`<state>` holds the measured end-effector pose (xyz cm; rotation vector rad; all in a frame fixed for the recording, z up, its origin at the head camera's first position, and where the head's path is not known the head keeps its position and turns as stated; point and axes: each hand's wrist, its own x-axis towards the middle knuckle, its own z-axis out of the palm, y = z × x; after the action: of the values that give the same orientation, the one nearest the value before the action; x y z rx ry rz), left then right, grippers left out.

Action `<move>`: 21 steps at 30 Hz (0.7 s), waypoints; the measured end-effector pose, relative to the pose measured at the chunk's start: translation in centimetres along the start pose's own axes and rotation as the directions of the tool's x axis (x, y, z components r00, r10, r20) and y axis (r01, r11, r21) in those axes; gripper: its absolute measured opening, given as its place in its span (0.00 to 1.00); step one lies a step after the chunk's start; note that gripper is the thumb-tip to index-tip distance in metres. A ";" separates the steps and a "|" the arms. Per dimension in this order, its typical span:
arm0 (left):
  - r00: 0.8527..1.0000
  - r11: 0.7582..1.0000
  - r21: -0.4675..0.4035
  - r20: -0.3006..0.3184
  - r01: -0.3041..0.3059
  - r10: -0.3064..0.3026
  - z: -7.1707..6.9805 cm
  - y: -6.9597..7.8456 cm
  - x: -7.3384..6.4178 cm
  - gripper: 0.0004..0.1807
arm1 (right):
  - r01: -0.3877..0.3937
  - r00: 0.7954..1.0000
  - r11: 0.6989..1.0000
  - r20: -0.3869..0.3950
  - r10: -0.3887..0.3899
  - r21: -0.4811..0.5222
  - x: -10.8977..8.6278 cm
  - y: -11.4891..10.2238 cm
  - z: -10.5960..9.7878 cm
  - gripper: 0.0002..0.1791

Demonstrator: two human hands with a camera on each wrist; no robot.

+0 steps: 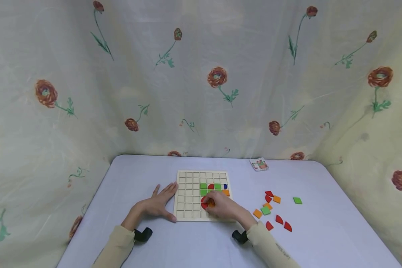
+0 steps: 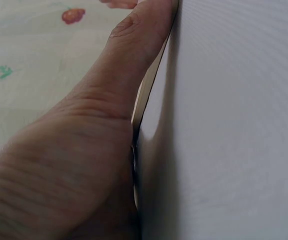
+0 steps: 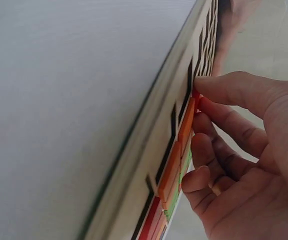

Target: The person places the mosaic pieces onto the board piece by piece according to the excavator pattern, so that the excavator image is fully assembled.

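Note:
A pale wooden grid board (image 1: 189,201) lies on the table, with green, red, orange and blue tiles in its right half. My left hand (image 1: 158,204) rests at the board's left edge, fingers spread, thumb by the near corner. In the left wrist view the thumb (image 2: 129,55) stretches along the board's side. Over the board, my right hand (image 1: 222,206) pinches a red tile (image 3: 197,96) between thumb and index finger, down in a cell beside an orange tile (image 3: 186,122). The other right fingers curl loosely over the tiles and hide some of them.
Right of the board lie loose red quarter-circle tiles (image 1: 288,226), orange squares (image 1: 257,213) and green squares (image 1: 265,210). A green square (image 1: 297,200) sits apart farther right. A small printed card (image 1: 259,164) lies near the table's far edge, before a flowered curtain (image 1: 174,123).

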<state>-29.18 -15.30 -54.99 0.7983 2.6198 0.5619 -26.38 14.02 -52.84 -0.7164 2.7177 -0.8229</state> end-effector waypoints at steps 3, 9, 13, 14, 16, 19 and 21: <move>1.000 1.000 -0.015 -0.006 -0.009 0.009 0.0 0.0 0.0 0.72 | -0.013 1.000 1.000 0.009 0.013 0.009 0.1 -0.1 -0.1 0.10; 1.000 1.000 -0.004 0.004 0.002 -0.002 -0.1 0.1 0.1 0.73 | -0.014 1.000 0.999 -0.002 0.014 0.042 0.2 -0.3 -0.1 0.06; 1.000 1.000 -0.004 0.004 -0.002 0.002 0.0 0.1 0.1 0.73 | -0.025 0.999 0.999 -0.018 0.026 0.037 0.2 -0.4 0.1 0.06; 1.000 1.000 -0.004 0.003 -0.005 0.005 0.1 0.1 0.1 0.73 | -0.030 0.999 0.999 -0.023 0.031 0.031 0.2 -0.4 0.2 0.06; 1.000 1.000 -0.008 0.002 -0.009 0.009 0.1 0.0 0.1 0.73 | -0.029 0.999 0.999 -0.031 0.030 0.015 0.1 -0.3 0.3 0.06; 1.000 1.000 0.000 0.000 -0.008 0.008 0.1 0.0 0.0 0.72 | -0.033 0.999 0.999 -0.040 0.033 0.007 0.1 -0.2 0.4 0.06; 1.000 1.000 0.002 0.000 -0.005 0.005 0.1 0.0 0.0 0.72 | -0.028 0.999 0.999 -0.042 0.028 0.017 0.0 -0.2 0.4 0.06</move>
<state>-29.13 -15.25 -55.09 0.8055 2.6196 0.5616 -26.14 13.72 -53.10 -0.6631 2.7485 -0.8628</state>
